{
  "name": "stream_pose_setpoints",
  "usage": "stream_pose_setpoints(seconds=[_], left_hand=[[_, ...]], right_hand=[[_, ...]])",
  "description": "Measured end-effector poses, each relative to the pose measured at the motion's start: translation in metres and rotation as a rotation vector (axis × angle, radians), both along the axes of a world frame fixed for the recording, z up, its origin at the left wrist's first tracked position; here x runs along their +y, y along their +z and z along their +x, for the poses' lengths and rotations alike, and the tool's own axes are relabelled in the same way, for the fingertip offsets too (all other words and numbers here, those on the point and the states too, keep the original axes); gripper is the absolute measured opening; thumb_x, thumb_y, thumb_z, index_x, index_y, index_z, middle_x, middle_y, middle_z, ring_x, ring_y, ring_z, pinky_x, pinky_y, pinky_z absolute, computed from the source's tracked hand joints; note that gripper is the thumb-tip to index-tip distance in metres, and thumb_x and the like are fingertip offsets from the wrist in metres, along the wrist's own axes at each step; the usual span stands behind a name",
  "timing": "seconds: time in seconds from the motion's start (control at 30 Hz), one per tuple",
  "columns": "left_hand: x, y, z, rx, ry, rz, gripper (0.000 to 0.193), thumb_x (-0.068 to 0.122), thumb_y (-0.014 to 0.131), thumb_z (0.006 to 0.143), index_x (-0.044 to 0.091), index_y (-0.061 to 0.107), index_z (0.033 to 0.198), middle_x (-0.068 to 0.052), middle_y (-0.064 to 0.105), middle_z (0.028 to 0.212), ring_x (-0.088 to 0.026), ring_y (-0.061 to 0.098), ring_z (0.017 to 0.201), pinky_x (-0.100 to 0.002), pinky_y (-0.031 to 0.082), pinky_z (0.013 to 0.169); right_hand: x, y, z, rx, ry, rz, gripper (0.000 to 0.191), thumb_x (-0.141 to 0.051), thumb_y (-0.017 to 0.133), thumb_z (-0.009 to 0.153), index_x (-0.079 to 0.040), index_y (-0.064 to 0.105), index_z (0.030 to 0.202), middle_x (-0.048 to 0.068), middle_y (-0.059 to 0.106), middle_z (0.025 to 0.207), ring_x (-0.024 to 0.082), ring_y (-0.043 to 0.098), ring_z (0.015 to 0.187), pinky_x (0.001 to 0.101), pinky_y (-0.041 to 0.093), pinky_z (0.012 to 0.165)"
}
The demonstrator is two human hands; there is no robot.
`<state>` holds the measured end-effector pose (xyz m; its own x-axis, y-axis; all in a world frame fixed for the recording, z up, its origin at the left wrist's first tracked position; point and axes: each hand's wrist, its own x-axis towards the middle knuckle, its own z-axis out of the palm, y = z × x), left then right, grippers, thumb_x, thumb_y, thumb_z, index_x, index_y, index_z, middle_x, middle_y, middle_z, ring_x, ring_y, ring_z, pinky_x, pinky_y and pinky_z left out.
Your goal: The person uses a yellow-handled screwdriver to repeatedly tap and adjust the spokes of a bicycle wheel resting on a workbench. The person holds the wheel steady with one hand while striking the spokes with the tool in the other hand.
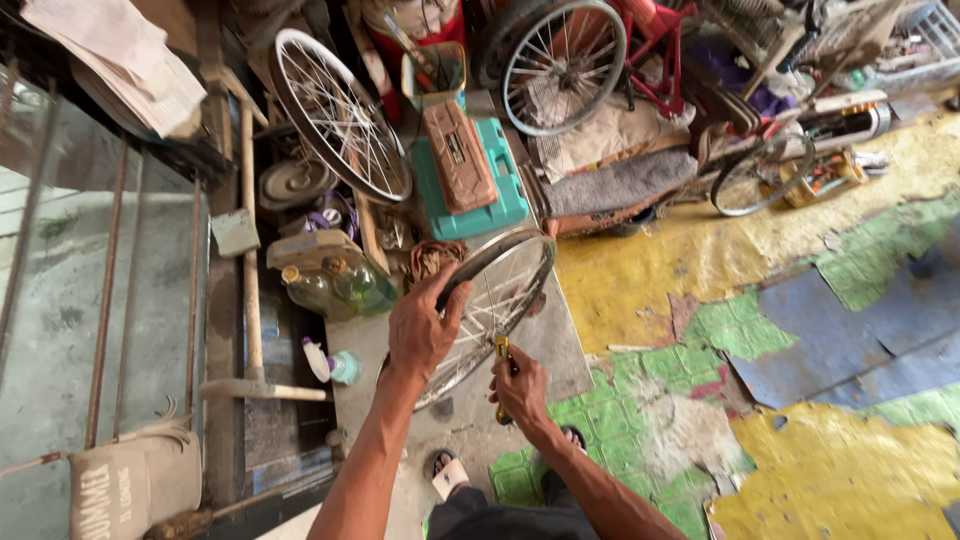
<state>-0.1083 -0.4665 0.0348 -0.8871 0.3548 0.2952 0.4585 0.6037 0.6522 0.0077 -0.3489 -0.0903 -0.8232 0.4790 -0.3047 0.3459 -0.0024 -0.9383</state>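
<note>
Down at the floor of a crowded cycle workshop, two bare hands work on one spoked wheel rim that stands tilted on a grey slab. Left hand lies on the rim's upper left edge, its grip wrapped over the metal with the thumb spread toward the spokes. Right hand has its grip pressed together around a yellow-handled tool, whose tip points up among the spokes just beside the left wrist.

Three more wheels show: one bare rim leaning at the upper left, one tyred wheel at the top centre, and one small wheel on a frame to the right. One teal plastic case lies behind the held rim with one brown box on top of it. Two greenish bottles lie just left of the rim, and one small white bottle with a teal base lies nearer the person. One sandalled foot is planted below the hands.

Paint on the floor is patchy and peeling, yellow, green and blue over bare grey. A metal railing runs along the left over lower ground. One pale sack with dark lettering sits at the bottom left, and a stack of papers lies at the top left
</note>
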Motion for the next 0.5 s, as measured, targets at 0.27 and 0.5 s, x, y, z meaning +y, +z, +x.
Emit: stream_pose_setpoints(seconds=[0.27,0.5], left_hand=[[0.010,0.005,0.008,0.005,-0.006,-0.035,0.051,0.045,0.057,0.102,0.005,0.068,0.131,-0.020,0.073,0.119,-0.037,0.071,0.103,-0.044,0.056,0.088],[0.017,0.004,0.016,0.058,0.033,-0.016,0.049,0.043,0.058,0.102,0.004,0.068,0.130,-0.021,0.073,0.117,-0.038,0.071,0.103,-0.044,0.056,0.089]], right_hand=[[0.006,0.005,-0.008,0.072,-0.054,-0.096,0.025,-0.013,0.058,0.098,0.006,0.073,0.106,0.009,0.068,0.064,0.016,0.067,0.049,0.0347,0.058,0.041],[0.006,0.012,-0.004,0.098,0.013,0.303,0.030,-0.008,0.060,0.092,-0.004,0.068,0.120,0.018,0.066,0.066,0.024,0.066,0.049,0.0395,0.052,0.045]])
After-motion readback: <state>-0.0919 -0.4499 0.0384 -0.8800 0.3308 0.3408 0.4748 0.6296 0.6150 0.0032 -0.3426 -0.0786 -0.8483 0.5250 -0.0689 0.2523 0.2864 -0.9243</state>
